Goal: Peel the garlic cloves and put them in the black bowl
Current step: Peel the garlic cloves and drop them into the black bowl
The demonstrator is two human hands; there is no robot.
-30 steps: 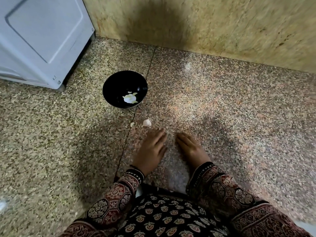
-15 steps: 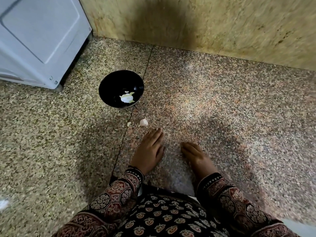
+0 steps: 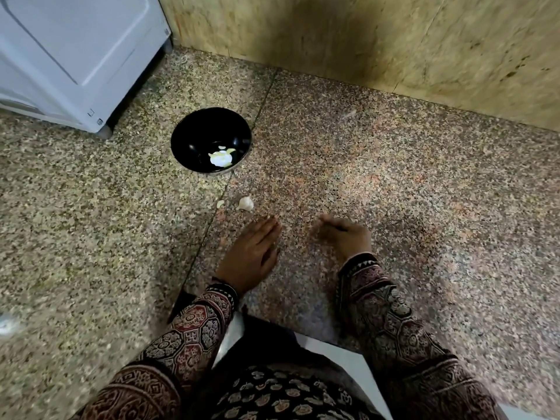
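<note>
Garlic clove lies on the table, at 6 o'clock from the black bowl and 12 o'clock from the flat, straight-fingered left hand. The right hand is blurred, so I cannot tell its state.

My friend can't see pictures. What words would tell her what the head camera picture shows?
A person's left hand lies flat on a speckled stone surface, close to a loose garlic clove; the right hand beside it is blurred. Farther off, a black bowl holds pale garlic pieces, near a white appliance.
</note>
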